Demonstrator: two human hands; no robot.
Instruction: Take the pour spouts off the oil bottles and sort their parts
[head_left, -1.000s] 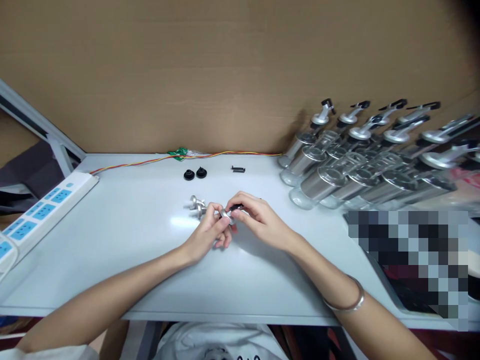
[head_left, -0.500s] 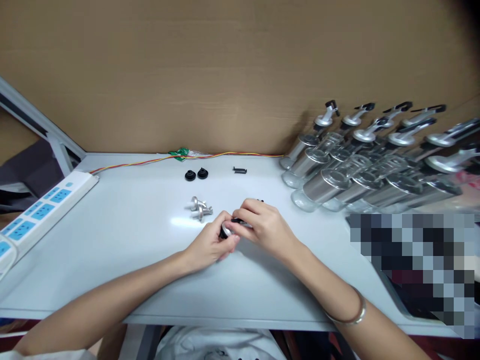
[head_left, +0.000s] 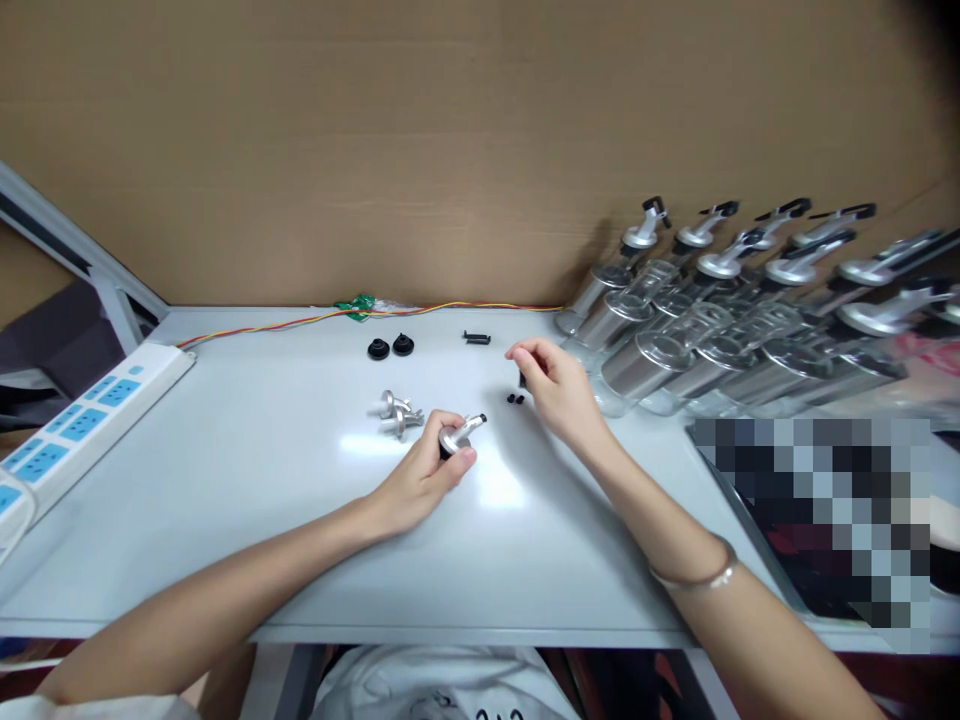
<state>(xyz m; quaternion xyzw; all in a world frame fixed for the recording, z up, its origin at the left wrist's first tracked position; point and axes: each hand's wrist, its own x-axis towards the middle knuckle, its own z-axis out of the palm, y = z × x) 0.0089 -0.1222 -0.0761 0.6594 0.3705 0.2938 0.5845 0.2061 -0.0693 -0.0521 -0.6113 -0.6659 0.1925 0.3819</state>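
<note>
My left hand [head_left: 424, 470] is closed round the base of a bottle pourer [head_left: 459, 436], which has a silver spout, a dark collar and a black tip. The spout slants up to the right. Off to the right and farther back, my right hand [head_left: 556, 385] hangs over the table with its fingers curled together. A dark bit shows under those fingers, too small to name. Two tiny black pieces [head_left: 515, 399] lie just left of it. Beyond my left hand rest silver pourer spouts [head_left: 401, 412], lying on their sides.
Two black stoppers [head_left: 391, 346] and slim black clips [head_left: 477, 338] lie farther back. Glass bottles with steel sleeves [head_left: 646, 362] and pourers crowd the right side. A power strip [head_left: 90, 420] runs along the left, its wire [head_left: 300, 322] along the cardboard wall [head_left: 360, 150].
My right hand has left the pourer and moved right and away from me. The pourer stays in my left hand, its spout and black tip now uncovered.
</note>
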